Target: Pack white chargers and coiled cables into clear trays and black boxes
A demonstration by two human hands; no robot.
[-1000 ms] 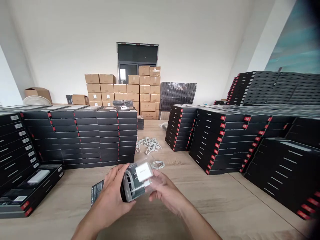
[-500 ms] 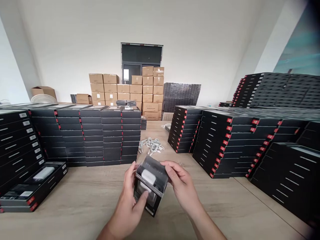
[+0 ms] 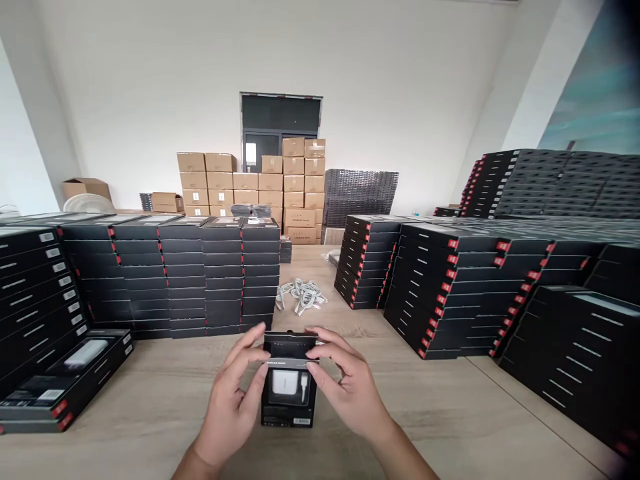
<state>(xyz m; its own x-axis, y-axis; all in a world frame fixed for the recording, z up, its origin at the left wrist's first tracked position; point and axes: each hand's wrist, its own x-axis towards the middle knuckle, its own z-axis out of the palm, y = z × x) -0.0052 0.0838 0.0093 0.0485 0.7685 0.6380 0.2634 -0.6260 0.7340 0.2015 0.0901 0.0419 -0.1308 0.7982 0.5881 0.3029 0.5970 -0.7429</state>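
A small black retail box (image 3: 288, 412) stands upright on the table in front of me. Through its clear front window show a white charger block (image 3: 285, 383) and a white cable plug (image 3: 304, 385). The top of the box is open and its dark inside shows. My left hand (image 3: 235, 380) grips the upper left edge between thumb and fingers. On the upper right edge, my right hand (image 3: 350, 380) holds in the same way. Beyond the box lies a loose heap of white cables (image 3: 303, 295).
Stacks of black boxes (image 3: 220, 273) wall off the table's left side, and more black box stacks (image 3: 430, 287) stand on the right. Two boxes (image 3: 65, 387) lie flat at front left, a white charger (image 3: 86, 353) on them. Brown cartons (image 3: 295, 183) are piled by the far wall.
The box was tilted in my hands with my left thumb across its front. Now it stands upright, facing me, with its top open and a hand at each upper side.
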